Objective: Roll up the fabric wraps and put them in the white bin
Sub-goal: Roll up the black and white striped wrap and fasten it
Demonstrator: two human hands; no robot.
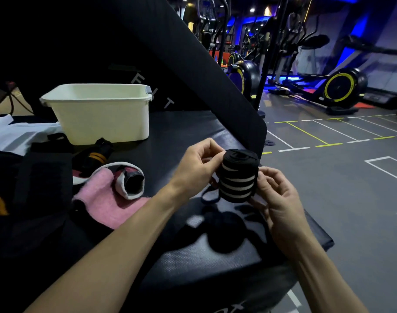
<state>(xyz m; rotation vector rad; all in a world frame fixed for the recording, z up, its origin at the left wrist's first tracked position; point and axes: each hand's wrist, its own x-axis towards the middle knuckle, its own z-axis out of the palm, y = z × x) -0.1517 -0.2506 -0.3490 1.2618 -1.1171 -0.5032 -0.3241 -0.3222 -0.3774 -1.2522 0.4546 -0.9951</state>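
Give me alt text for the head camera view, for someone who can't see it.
Two bare hands, left hand and right hand, hold a rolled black fabric wrap with white stripes above a black padded gym bench. An open white plastic bin sits farther back left, with pink fabric nearby.

A dim gym under blue light: exercise bikes (pixel 342 86) stand far right on a grey floor (pixel 342 177) marked with lines.
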